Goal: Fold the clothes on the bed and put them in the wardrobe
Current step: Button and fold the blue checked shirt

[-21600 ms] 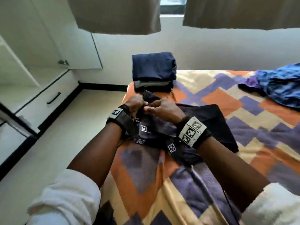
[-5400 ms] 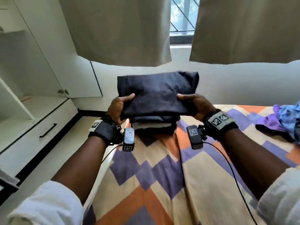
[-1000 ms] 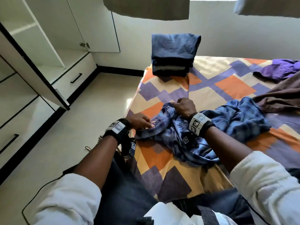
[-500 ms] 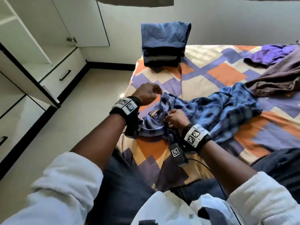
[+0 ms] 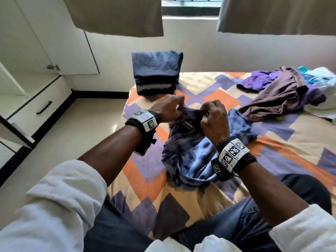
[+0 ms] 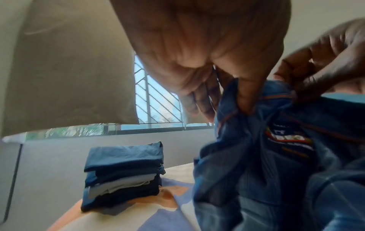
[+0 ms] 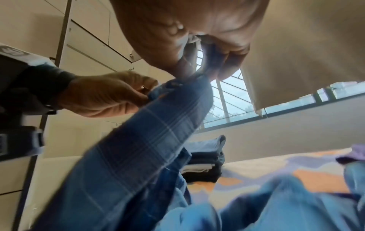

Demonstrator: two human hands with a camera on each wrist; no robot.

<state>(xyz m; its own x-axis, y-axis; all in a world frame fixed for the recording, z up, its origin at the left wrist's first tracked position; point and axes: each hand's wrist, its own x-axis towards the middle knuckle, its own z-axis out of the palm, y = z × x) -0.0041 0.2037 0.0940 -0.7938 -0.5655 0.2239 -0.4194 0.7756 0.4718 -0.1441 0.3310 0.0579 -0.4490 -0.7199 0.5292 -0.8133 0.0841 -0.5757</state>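
A blue plaid shirt (image 5: 192, 153) hangs over the patterned bed (image 5: 209, 202), lifted by its collar. My left hand (image 5: 169, 108) pinches the collar's left side, my right hand (image 5: 213, 117) pinches its right side; a dark label shows between them. The left wrist view shows the left hand (image 6: 227, 93) with the shirt's collar (image 6: 276, 140) between thumb and fingers. Seen from the right wrist, the right hand (image 7: 205, 68) pinches the plaid shirt (image 7: 138, 156) at its top edge. A stack of folded dark clothes (image 5: 157, 71) stands on the bed's far left corner.
A heap of unfolded clothes, brown (image 5: 276, 95), purple (image 5: 258, 80) and white (image 5: 321, 99), lies at the bed's far right. The open wardrobe (image 5: 27, 84) with a drawer (image 5: 43, 107) stands to the left across a strip of floor (image 5: 60, 142). Curtains (image 5: 116, 15) hang above.
Both hands have come up and together onto the shirt's collar and raised it off the bed. My view has tilted up toward the window.
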